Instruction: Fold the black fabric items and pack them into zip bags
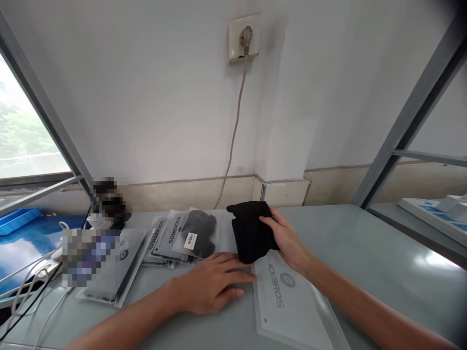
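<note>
A folded black fabric item (pixel 253 233) is held up by my right hand (pixel 288 238), thumb on its near face and fingers wrapped behind its right edge. Its exact kind cannot be made out. My left hand (pixel 217 282) lies low over the table with fingers stretched out, the fingertips at the lower edge of the black fabric and beside a translucent bag. That frosted ROCKBROS bag (pixel 288 301) lies flat beneath the fabric, between my arms, and looks flat. Left of my hands, a packed bag (pixel 199 233) with dark contents and a white barcode label tops an overlapping row.
More ROCKBROS bags (pixel 164 238) overlap at the back, and a filled bag (pixel 113 272) lies further left by white cables (pixel 25 287). Grey metal posts (pixel 397 104) flank the table (pixel 339 233). A corded plug (pixel 246 36) sits in the wall socket.
</note>
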`<action>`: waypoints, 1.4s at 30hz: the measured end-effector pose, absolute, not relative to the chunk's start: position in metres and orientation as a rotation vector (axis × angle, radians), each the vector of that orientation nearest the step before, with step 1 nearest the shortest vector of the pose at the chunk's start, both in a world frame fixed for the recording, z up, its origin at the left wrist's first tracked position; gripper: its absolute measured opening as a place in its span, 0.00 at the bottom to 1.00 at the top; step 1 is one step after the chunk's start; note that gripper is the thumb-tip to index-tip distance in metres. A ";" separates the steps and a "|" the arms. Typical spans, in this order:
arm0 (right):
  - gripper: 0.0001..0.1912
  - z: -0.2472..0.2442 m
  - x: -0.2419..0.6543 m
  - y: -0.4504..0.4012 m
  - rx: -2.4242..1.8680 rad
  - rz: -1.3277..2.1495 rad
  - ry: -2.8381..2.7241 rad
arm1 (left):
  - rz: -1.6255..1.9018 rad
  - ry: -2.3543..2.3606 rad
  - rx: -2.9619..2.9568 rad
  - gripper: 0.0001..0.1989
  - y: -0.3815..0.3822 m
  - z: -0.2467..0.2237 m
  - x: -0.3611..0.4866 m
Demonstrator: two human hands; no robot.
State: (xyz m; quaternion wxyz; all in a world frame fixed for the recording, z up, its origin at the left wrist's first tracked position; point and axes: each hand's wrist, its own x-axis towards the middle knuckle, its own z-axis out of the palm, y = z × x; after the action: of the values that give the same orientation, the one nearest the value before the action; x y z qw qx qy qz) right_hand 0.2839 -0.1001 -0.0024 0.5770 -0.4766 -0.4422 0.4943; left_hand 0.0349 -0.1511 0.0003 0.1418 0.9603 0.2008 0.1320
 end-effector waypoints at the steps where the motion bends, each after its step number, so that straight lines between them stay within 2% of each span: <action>1: 0.18 -0.003 0.285 -0.099 -1.137 1.129 -1.015 | 0.365 0.527 2.772 0.24 -0.154 -0.002 0.037; 6: 0.18 -0.001 0.289 -0.096 -1.170 1.113 -0.974 | 0.429 0.548 2.840 0.19 -0.153 -0.009 0.040; 14: 0.16 -0.001 0.285 -0.099 -1.164 1.056 -1.063 | 0.473 1.120 2.901 0.11 -0.130 -0.006 0.025; 22: 0.17 -0.009 0.286 -0.095 -1.150 1.097 -1.075 | 0.352 1.440 3.085 0.11 -0.116 -0.017 0.015; 29: 0.19 -0.010 0.285 -0.095 -1.189 1.120 -1.068 | 0.266 1.709 3.112 0.14 -0.105 -0.001 0.003; 35: 0.12 -0.003 0.283 -0.099 -1.324 1.226 -1.131 | 0.063 2.084 2.935 0.15 -0.111 0.008 -0.001; 38: 0.08 -0.001 0.282 -0.101 -1.382 1.237 -1.189 | 0.056 2.201 2.862 0.19 -0.110 0.013 -0.005; 42: 0.12 -0.005 0.282 -0.100 -1.438 1.250 -1.258 | 0.059 2.243 2.754 0.26 -0.100 0.014 -0.016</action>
State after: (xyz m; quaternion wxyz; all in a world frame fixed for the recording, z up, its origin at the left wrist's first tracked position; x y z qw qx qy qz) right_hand 0.2821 -0.1000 -0.0053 0.4161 -0.5726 -0.5010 0.4980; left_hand -0.0159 -0.1003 0.0138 -0.2038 0.7590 0.6181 0.0164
